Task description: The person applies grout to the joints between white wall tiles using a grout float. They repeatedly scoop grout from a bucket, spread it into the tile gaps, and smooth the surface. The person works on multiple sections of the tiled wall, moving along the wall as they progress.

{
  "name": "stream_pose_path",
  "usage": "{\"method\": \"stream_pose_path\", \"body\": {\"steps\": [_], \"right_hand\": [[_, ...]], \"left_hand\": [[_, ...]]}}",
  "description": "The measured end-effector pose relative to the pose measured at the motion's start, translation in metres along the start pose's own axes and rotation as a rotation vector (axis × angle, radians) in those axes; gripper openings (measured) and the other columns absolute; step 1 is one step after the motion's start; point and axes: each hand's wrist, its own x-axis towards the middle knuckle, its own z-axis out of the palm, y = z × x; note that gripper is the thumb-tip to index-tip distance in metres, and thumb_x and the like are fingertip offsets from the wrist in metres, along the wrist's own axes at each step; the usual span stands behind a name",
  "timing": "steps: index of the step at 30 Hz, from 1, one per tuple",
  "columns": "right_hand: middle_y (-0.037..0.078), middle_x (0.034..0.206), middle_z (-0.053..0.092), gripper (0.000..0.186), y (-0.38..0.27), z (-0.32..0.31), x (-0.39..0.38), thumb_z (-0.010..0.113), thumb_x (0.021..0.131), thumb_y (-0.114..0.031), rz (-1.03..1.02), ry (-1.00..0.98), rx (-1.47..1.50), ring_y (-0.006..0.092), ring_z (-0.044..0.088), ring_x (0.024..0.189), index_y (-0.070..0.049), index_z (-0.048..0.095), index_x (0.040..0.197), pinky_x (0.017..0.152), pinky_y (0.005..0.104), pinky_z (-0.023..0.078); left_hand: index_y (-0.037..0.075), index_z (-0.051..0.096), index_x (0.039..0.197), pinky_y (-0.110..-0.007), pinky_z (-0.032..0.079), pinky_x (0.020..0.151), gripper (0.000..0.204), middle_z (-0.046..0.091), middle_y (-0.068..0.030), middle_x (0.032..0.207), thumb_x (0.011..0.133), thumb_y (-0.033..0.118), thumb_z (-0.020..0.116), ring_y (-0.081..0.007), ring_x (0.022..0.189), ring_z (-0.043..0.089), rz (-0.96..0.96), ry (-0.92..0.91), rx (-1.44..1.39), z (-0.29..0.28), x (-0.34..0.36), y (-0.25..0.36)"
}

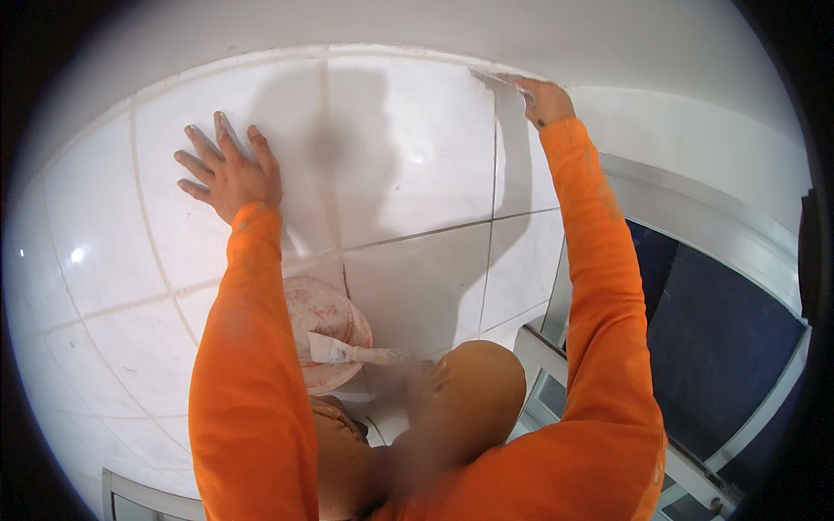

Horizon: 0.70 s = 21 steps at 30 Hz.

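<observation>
My left hand (230,174) lies spread on a white floor tile (417,148), its fingers apart and whitish at the tips. At the far right, where the tiles meet the wall, my right hand (547,102) is closed round a thin flat scraper (504,80). The scraper's blade lies low along the joint at the tile's edge; its handle is mostly hidden by my fingers. Between my forearms stands a round tub (356,317) smeared with white and reddish paste. A putty knife (334,350) coated in white rests across it, its handle pointing toward my knee.
A pale wall (417,22) runs along the far side of the tiles. Some tile joints look light, others dark. A white frame (721,208) with dark panels stands at the right, close to my right arm. My bent knee (478,382) is beside the tub.
</observation>
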Motion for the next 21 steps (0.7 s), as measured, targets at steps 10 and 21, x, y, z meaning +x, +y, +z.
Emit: {"method": "stream_pose_path", "body": {"steps": [10,21], "right_hand": [[0.02,0.098,0.073,0.047,0.001,0.031,-0.016,0.063,0.08,-0.005,-0.077,-0.053,-0.04,0.0408,0.068,0.086,-0.025,0.072,0.123,0.08,0.049,0.056],[0.012,0.107,0.074,0.067,-0.003,0.055,-0.161,0.06,0.078,-0.001,-0.192,-0.26,0.078,0.036,0.071,0.09,-0.036,0.063,0.135,0.081,0.0456,0.058]], "left_hand": [[0.024,0.035,0.159,-0.063,0.005,0.123,0.062,0.017,-0.0149,0.169,0.104,0.053,0.036,-0.0442,0.155,0.006,-0.011,-0.004,0.038,0.001,0.004,-0.003],[0.024,0.034,0.159,-0.063,0.006,0.123,0.062,0.014,-0.0128,0.17,0.104,0.054,0.035,-0.0431,0.156,0.006,-0.017,-0.02,0.053,-0.001,0.002,-0.003]]}}
